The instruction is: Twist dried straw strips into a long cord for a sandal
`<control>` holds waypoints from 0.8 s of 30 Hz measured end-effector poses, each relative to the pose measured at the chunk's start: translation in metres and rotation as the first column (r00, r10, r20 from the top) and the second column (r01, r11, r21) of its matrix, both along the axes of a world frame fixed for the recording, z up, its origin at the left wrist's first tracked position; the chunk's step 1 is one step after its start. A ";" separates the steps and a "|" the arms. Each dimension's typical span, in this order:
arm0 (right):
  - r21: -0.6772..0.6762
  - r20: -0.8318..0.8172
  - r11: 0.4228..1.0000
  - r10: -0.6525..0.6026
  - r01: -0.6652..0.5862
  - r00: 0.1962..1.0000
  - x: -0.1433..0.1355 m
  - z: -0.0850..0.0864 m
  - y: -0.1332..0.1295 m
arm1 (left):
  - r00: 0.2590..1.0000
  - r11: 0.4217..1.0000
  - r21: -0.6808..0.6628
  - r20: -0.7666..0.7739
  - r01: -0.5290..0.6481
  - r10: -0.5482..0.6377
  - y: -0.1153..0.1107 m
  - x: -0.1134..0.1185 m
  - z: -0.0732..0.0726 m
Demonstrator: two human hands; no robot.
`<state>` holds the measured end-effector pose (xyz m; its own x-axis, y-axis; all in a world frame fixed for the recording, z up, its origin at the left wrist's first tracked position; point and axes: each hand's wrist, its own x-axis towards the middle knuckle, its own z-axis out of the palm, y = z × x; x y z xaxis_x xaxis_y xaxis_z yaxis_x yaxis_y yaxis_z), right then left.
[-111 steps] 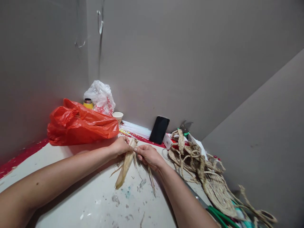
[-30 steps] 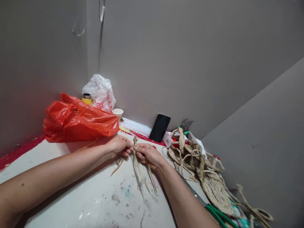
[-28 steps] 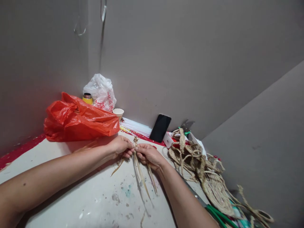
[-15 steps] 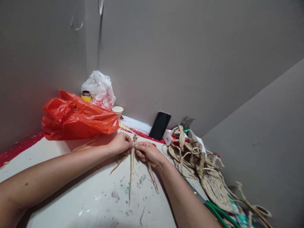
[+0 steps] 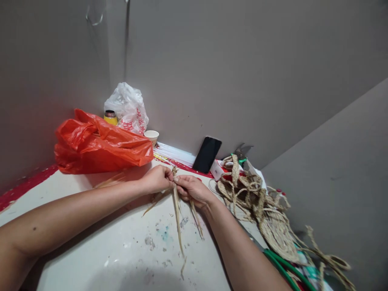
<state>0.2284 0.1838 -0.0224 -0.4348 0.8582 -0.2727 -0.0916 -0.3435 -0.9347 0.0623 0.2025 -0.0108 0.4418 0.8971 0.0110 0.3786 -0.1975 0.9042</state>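
Observation:
Dried straw strips (image 5: 177, 216) hang down between my two hands over the white tabletop. A short twisted or braided end (image 5: 174, 170) sticks up just above the fingertips. My left hand (image 5: 158, 178) is closed in a pinch on the straw, coming in from the left. From the right, my right hand (image 5: 194, 190) pinches the same spot, thumb and fingertips together. Another pair of strips (image 5: 197, 220) trails below my right hand, and one strip (image 5: 151, 207) slants out below my left. The fingertips nearly meet, so the exact grip point is partly hidden.
A red plastic bag (image 5: 103, 145), white bag (image 5: 127, 107), yellow bottle (image 5: 110, 118) and paper cup (image 5: 152, 136) stand at the back left. A phone (image 5: 207, 155) leans on the wall. Right of my arm lie braided straw pieces (image 5: 273, 230) and green-handled shears (image 5: 281, 266).
My hands stay together on the straw, and the long hanging strip now slants to the right at its lower end. The whole view has shifted slightly.

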 end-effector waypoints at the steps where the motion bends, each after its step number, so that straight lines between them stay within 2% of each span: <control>1: 0.001 -0.009 1.000 0.011 -0.011 1.000 0.000 0.000 0.000 | 1.000 1.000 -0.005 0.011 -0.011 0.011 0.000 0.000 0.001; 4: -0.005 -0.041 0.999 0.040 -0.040 0.998 0.002 0.001 0.000 | 0.991 0.993 0.007 0.067 -0.114 0.113 0.002 0.002 0.004; 6: -0.020 -0.056 0.998 0.050 -0.051 0.997 0.003 0.002 0.000 | 0.982 0.987 -0.033 0.101 -0.156 0.158 0.005 0.004 0.004; 12: -0.067 -0.096 0.994 0.083 -0.089 0.992 0.005 0.005 0.000 | 0.994 0.956 -0.286 0.062 -0.071 0.093 0.009 0.009 -0.001; 17: -0.067 -0.084 0.990 0.115 -0.121 0.990 0.005 0.008 -0.001 | 0.985 0.902 -0.428 0.171 0.066 0.009 0.009 0.010 0.009; 20: -0.063 -0.067 0.991 0.117 -0.121 0.991 0.005 0.010 -0.002 | 0.985 0.900 -0.421 0.163 0.115 -0.050 0.011 0.007 0.016; 24: -0.070 -0.036 0.995 0.068 -0.070 0.997 0.003 0.011 -0.003 | 0.995 0.941 -0.323 0.005 0.097 -0.101 0.014 0.005 0.020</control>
<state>0.2316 0.1813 -0.0119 -0.5022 0.8048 -0.3164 -0.0960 -0.4155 -0.9045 0.0676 0.2167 0.0094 0.5272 0.8033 -0.2770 0.3827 0.0666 0.9215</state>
